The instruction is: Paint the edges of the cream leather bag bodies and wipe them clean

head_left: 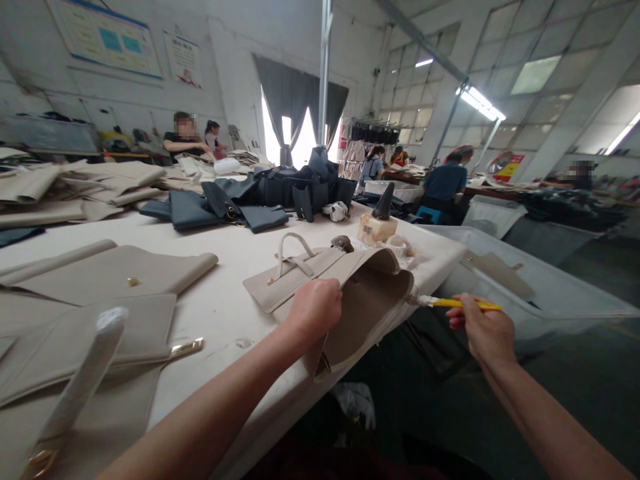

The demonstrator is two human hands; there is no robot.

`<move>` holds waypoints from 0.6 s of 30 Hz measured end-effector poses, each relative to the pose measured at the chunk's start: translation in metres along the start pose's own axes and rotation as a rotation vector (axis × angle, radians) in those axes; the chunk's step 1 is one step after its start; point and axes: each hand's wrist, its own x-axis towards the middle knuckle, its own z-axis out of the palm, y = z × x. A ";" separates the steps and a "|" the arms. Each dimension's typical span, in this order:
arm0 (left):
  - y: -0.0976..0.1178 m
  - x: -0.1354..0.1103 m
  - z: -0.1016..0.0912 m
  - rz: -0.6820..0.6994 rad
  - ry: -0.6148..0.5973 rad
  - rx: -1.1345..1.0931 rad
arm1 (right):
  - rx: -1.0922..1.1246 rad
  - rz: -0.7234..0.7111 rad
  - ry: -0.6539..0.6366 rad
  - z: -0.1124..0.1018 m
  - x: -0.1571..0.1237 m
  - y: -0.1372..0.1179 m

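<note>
Clamping left hand fingers on rim of beige leather handbag, likely light, floppy; right hand fingers pinching slim yellow-handled brush.

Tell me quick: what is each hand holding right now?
Left hand: closed, gripping the open edge of the beige bag.
Right hand: closed, holding a yellow brush by its handle.
</note>
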 end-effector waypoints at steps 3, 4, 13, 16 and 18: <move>0.000 0.000 -0.001 0.001 0.000 -0.009 | -0.033 -0.004 -0.080 -0.003 -0.005 0.003; 0.000 0.000 -0.001 0.001 -0.003 -0.012 | -0.035 -0.013 -0.091 -0.004 -0.008 0.004; 0.002 0.000 0.001 0.012 -0.009 -0.034 | -0.059 -0.017 -0.176 -0.005 -0.029 -0.001; 0.000 0.001 0.002 0.017 -0.001 -0.040 | -0.007 0.012 -0.237 -0.006 -0.051 -0.007; -0.001 0.001 0.001 0.017 0.007 -0.045 | 0.000 0.022 -0.273 -0.007 -0.070 -0.010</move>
